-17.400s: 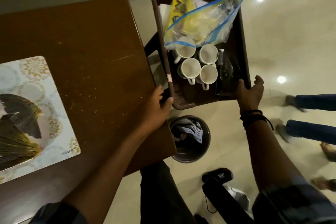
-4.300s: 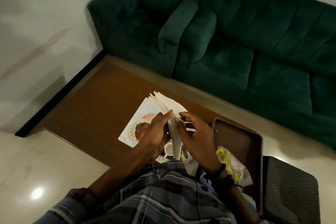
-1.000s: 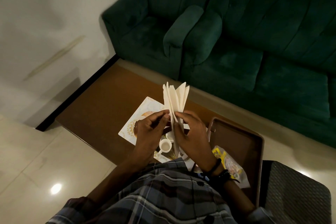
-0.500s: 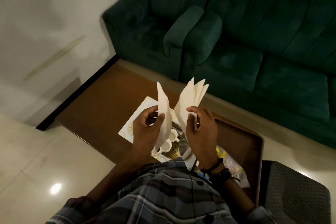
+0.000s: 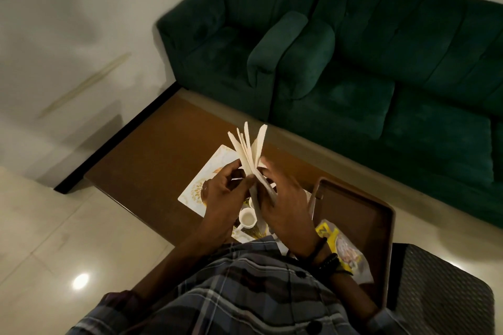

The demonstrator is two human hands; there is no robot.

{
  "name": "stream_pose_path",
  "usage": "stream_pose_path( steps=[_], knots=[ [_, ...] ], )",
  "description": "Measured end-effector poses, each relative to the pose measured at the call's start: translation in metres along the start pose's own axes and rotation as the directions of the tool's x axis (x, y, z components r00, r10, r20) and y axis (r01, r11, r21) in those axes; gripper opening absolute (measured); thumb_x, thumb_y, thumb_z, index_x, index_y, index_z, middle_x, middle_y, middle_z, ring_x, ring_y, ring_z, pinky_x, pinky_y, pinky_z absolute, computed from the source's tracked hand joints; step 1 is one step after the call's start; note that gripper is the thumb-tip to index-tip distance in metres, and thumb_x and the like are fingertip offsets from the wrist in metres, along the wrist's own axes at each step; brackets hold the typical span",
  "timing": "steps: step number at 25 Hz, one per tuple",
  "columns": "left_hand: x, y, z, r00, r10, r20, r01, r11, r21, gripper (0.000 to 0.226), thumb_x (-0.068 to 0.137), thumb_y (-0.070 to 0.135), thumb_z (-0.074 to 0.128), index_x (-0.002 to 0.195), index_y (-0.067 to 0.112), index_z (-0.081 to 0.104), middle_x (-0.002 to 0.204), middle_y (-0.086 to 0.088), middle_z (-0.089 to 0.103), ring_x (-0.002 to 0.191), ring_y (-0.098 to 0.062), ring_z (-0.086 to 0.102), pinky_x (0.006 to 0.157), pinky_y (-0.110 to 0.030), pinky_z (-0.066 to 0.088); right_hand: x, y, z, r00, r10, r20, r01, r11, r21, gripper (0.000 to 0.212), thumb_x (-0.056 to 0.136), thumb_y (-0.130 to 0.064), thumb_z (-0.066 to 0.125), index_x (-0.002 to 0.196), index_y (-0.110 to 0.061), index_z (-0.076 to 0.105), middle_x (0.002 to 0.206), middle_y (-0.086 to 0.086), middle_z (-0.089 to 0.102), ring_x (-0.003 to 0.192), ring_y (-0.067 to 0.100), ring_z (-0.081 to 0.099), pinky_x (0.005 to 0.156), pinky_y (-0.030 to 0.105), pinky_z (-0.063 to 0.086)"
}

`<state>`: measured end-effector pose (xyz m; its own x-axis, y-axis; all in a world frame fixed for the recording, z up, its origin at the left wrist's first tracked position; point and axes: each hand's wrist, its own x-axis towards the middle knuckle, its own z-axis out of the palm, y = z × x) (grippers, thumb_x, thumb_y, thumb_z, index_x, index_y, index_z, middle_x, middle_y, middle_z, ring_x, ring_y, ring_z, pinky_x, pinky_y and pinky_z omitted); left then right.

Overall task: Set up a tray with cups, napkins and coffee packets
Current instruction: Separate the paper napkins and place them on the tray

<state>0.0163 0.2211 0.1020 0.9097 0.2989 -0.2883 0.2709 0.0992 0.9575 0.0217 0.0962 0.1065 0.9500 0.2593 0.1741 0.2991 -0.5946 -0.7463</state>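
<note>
Both hands hold a fanned stack of white napkins [image 5: 249, 151] upright above the table. My left hand [image 5: 221, 194] pinches the stack from the left, my right hand [image 5: 283, 202] grips it from the right. Below the hands a white cup [image 5: 247, 219] stands on a patterned placemat [image 5: 202, 183]; other cups are hidden by my hands. The brown tray [image 5: 356, 215] lies at the right of the table. A clear bag with yellow coffee packets [image 5: 344, 251] rests at the tray's near end.
The brown wooden table [image 5: 152, 163] stands in front of a dark green sofa [image 5: 353, 49]. A dark woven stool [image 5: 441, 294] is at the lower right. Light tiled floor [image 5: 54, 239] lies to the left, a white wall beyond it.
Half a second ago the napkins were split, one in my left hand and the rest in my right. Now both hands are together again on one fanned stack.
</note>
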Motion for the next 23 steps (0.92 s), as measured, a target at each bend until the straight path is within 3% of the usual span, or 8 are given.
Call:
stream_pose_path(
  steps=[6,9,12,14,16,23],
  knots=[
    [-0.0027,0.0035,0.0014,0.995,-0.097,-0.037,0.091,0.985,-0.149,0.034,0.092,0.023,0.060,0.124,0.013,0.060,0.118,-0.015,0.067,0.106,-0.034,0.066,0.092,-0.050,0.055,0.0007,0.0045,0.0078,0.987,-0.152,-0.048,0.150,0.988,-0.049,0.038,0.080,-0.006,0.065,0.117,0.004,0.064,0.112,0.021,0.069,0.104,0.035,0.065,0.094,0.045,0.053],
    [-0.0018,0.0042,-0.0005,0.993,-0.110,-0.052,0.099,0.978,-0.186,0.032,0.092,0.031,0.058,0.117,0.011,0.061,0.114,-0.018,0.067,0.098,-0.031,0.067,0.083,-0.043,0.057,0.0016,0.0014,0.0051,0.992,-0.128,0.019,0.128,0.992,0.017,0.038,0.082,-0.015,0.059,0.119,-0.005,0.064,0.116,0.010,0.066,0.109,0.023,0.060,0.099,0.035,0.047],
    [-0.0012,0.0021,-0.0049,0.993,-0.109,-0.035,0.100,0.976,-0.196,0.039,0.096,0.039,0.049,0.113,0.006,0.061,0.107,-0.020,0.069,0.097,-0.034,0.068,0.083,-0.044,0.057,0.0013,-0.0009,0.0030,1.000,-0.027,0.012,0.024,0.976,0.217,0.026,0.091,-0.023,0.057,0.114,-0.016,0.068,0.109,-0.010,0.066,0.105,0.009,0.061,0.093,0.025,0.048],
    [-0.0023,0.0013,-0.0055,0.998,-0.055,-0.012,0.053,0.985,-0.163,0.032,0.096,0.034,0.051,0.110,0.008,0.062,0.104,-0.018,0.070,0.096,-0.035,0.069,0.083,-0.046,0.058,0.0036,-0.0036,0.0008,0.997,0.071,0.018,-0.073,0.940,0.333,0.019,0.093,-0.028,0.059,0.108,-0.021,0.069,0.103,-0.018,0.067,0.097,0.005,0.065,0.085,0.026,0.054],
    [-0.0035,0.0022,-0.0044,1.000,0.009,-0.001,-0.009,0.997,-0.077,0.023,0.094,0.026,0.056,0.111,0.011,0.063,0.099,-0.013,0.073,0.091,-0.032,0.072,0.079,-0.046,0.060,0.0046,-0.0029,0.0006,0.991,0.127,0.035,-0.131,0.915,0.382,0.020,0.092,-0.029,0.062,0.109,-0.021,0.068,0.102,-0.011,0.071,0.093,0.008,0.068,0.083,0.035,0.058],
    [-0.0032,0.0054,-0.0025,0.999,0.039,-0.037,-0.035,0.993,0.111,0.031,0.090,0.027,0.063,0.115,0.010,0.059,0.102,-0.019,0.071,0.091,-0.034,0.071,0.082,-0.055,0.058,0.0055,0.0015,-0.0013,0.988,0.149,0.035,-0.150,0.899,0.411,0.017,0.091,-0.017,0.063,0.103,-0.011,0.075,0.095,0.001,0.077,0.088,0.010,0.072,0.083,0.040,0.060]
  ],
)
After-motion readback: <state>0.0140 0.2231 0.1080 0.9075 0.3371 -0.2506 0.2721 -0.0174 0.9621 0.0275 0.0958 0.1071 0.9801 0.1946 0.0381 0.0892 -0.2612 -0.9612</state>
